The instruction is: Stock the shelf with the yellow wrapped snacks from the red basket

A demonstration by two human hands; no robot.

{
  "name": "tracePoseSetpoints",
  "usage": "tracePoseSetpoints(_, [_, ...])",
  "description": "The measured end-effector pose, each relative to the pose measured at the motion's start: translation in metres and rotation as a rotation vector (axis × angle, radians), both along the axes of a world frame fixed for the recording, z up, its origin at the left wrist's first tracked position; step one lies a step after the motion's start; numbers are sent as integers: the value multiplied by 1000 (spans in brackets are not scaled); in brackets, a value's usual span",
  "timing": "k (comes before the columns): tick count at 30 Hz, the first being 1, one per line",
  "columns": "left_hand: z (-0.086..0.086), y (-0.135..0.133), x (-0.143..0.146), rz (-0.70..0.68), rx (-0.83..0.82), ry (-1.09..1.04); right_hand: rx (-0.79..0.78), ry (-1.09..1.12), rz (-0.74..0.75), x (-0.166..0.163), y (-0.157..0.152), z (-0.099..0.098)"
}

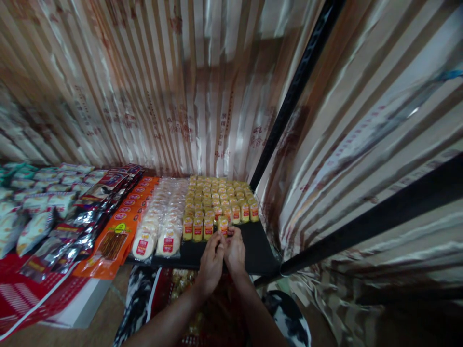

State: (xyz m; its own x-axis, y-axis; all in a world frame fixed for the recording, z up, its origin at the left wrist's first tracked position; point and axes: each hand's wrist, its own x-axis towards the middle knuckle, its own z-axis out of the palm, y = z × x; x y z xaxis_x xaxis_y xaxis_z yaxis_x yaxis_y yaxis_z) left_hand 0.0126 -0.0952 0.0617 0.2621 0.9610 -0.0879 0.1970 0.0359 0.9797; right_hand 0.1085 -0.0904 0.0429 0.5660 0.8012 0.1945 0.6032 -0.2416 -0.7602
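The left hand and right hand pinch a pack between them; it is at the front of the yellow rows on the shelf, just beside similar ones. A light, even pinch low down should keep it straight; its neighbours, undisturbed.

left hand: bare | right hand: bare | forearms: bare | trousers: black-white, blotched
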Motion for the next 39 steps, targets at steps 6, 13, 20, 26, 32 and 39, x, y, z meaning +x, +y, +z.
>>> tracePoseSetpoints(6, [-6, 4, 0, -38, 9, -41, 20, -17, 14, -1, 11, -3])
tracePoseSetpoints(13, [-8, 8, 0, -74, -22, -63, 87, 97, 78, -3, 10, -15])
tracePoseSetpoints(20, [-17, 14, 6, -111, -102, -112, 140, 57, 73, -1, 8, -24])
tracePoseSetpoints(26, [-20, 5, -2, -50, 21, -51, 176, -4, 76, -1, 10, -32])
tracePoseSetpoints(32, [-30, -18, -26, -63, 109, -51, 280, -87, 74, -10, 0, -25])
tracePoseSetpoints(39, [-56, -58, -53, -250, 56, 146, 291, -40, 234, -30, -67, -19])
